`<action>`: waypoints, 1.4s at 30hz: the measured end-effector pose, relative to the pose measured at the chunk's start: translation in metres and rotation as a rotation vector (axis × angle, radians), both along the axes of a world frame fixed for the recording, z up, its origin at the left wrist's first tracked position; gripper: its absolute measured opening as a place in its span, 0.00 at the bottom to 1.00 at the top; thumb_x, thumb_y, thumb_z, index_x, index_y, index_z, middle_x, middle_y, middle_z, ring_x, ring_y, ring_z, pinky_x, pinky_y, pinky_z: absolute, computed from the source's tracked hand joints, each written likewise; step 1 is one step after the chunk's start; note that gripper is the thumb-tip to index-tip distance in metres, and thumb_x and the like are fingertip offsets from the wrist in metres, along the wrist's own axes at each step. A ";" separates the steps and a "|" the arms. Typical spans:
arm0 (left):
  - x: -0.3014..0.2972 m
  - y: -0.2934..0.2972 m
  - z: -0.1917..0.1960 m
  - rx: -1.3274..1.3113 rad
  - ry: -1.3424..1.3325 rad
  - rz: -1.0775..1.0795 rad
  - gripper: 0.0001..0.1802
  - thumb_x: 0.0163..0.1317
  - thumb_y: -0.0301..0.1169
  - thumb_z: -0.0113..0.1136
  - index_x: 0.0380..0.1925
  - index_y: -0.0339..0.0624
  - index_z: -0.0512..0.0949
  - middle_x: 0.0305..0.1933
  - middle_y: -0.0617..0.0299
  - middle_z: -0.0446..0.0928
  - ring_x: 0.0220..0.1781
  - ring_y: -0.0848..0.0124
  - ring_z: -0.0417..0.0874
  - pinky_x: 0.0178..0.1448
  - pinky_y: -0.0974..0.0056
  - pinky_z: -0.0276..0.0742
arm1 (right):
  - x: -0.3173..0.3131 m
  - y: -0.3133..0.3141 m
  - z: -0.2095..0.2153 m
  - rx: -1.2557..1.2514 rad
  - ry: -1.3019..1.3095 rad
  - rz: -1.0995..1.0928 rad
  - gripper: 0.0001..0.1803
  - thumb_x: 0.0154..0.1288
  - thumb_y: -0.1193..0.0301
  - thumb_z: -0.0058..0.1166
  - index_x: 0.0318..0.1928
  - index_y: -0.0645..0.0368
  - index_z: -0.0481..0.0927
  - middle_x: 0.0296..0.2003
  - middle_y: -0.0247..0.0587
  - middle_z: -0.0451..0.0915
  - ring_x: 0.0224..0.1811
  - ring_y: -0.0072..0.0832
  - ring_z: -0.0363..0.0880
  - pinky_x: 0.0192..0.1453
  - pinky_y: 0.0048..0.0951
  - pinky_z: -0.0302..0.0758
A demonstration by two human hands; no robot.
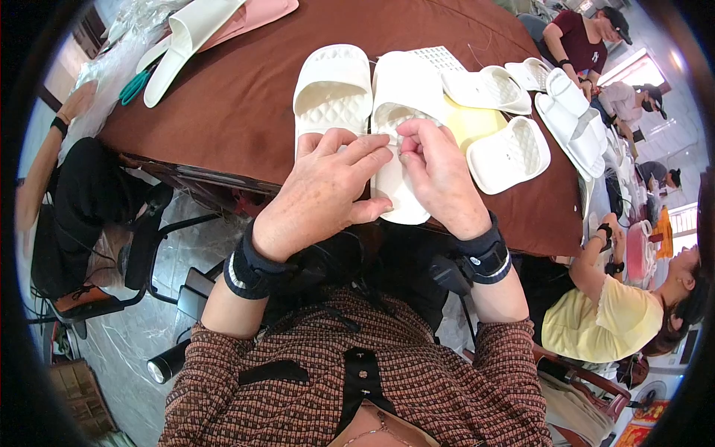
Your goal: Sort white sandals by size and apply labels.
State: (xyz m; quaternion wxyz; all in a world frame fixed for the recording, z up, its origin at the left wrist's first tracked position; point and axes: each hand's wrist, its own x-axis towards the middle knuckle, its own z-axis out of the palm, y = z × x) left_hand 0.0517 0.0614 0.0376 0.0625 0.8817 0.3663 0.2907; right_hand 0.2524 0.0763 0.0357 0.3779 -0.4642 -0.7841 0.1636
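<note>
A white slide sandal (403, 97) lies lengthwise at the near edge of the brown table (246, 104). My left hand (324, 190) rests over its left side, fingers stretched toward the strap. My right hand (439, 171) pinches at the quilted strap with fingertips together, thumb and forefinger meeting near the left hand's fingertips. A second white sandal (333, 88) lies just left of it, touching my left hand's knuckles. What the fingertips hold, if anything small, is too fine to tell.
More white sandals (511, 153) and a pale yellow sheet (469, 123) lie to the right. Another sandal (186, 37) and teal scissors (134, 86) sit at the far left. A person in yellow (603, 313) sits right; a black chair (141, 238) stands left.
</note>
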 end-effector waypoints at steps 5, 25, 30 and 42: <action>0.000 0.000 0.000 -0.006 0.008 -0.004 0.31 0.49 0.42 0.69 0.54 0.43 0.78 0.62 0.64 0.75 0.56 0.60 0.72 0.64 0.54 0.61 | -0.005 0.004 -0.004 0.164 -0.168 -0.034 0.15 0.58 0.81 0.49 0.47 0.60 0.75 0.38 0.47 0.79 0.43 0.47 0.73 0.49 0.44 0.68; -0.001 0.000 0.001 0.004 -0.006 -0.003 0.31 0.49 0.41 0.70 0.54 0.45 0.77 0.63 0.65 0.74 0.55 0.60 0.72 0.63 0.54 0.62 | 0.026 -0.016 0.025 -0.056 0.154 0.035 0.12 0.65 0.83 0.46 0.48 0.64 0.74 0.40 0.47 0.77 0.44 0.37 0.77 0.50 0.32 0.74; 0.000 0.000 0.003 -0.003 0.000 -0.002 0.31 0.48 0.40 0.70 0.54 0.45 0.77 0.63 0.66 0.74 0.56 0.59 0.72 0.63 0.54 0.62 | 0.035 -0.019 0.026 -0.272 0.104 0.155 0.11 0.64 0.82 0.47 0.47 0.63 0.73 0.40 0.47 0.77 0.44 0.38 0.76 0.52 0.33 0.73; -0.001 0.001 0.002 -0.004 0.002 -0.015 0.32 0.49 0.41 0.70 0.54 0.43 0.76 0.63 0.64 0.74 0.56 0.58 0.71 0.63 0.54 0.62 | 0.029 -0.013 0.022 0.013 -0.234 0.191 0.08 0.64 0.81 0.49 0.44 0.61 0.73 0.39 0.46 0.76 0.46 0.43 0.73 0.51 0.37 0.72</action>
